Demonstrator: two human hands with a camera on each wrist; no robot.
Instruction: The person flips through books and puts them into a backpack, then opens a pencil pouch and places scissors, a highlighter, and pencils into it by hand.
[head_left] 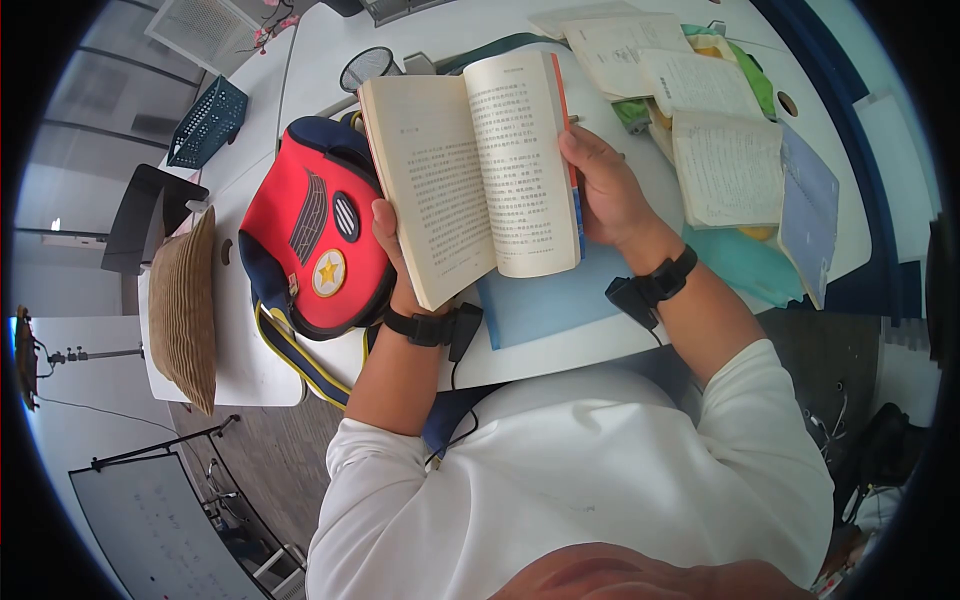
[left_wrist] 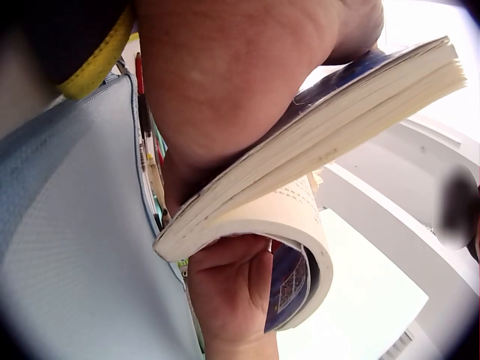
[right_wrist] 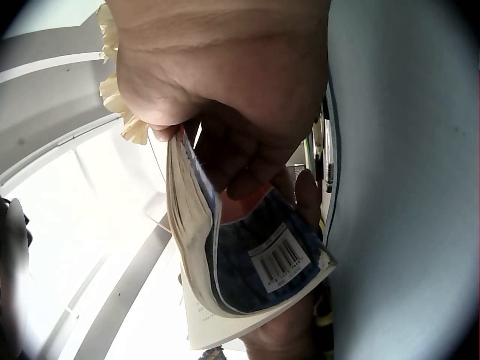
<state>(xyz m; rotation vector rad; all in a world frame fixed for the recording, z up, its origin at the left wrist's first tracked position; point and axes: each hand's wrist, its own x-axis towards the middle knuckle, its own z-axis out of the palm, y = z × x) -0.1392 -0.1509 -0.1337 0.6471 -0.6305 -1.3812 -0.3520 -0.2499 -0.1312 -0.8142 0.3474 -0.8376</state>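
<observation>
An open paperback book (head_left: 440, 180) is held up above the table in both hands, its printed pages facing the head camera. My left hand (head_left: 396, 255) grips the left half, thumb at the page edge and the other fingers hidden behind the cover. On the other side my right hand (head_left: 605, 190) holds the right half, thumb on the outer edge. The right wrist view shows the back cover with a barcode (right_wrist: 280, 259) and the fingers (right_wrist: 247, 161) curled behind it. In the left wrist view the right-hand pages bend over in a curve.
A red and navy bag (head_left: 330, 235) with round badges lies left of the book. Beneath the book is a blue folder (head_left: 550, 305). Open notebooks (head_left: 725, 165) cover the right side. Behind stands a mesh cup (head_left: 368, 68); a ribbed cushion (head_left: 185, 310) and dark basket (head_left: 208, 122) are left.
</observation>
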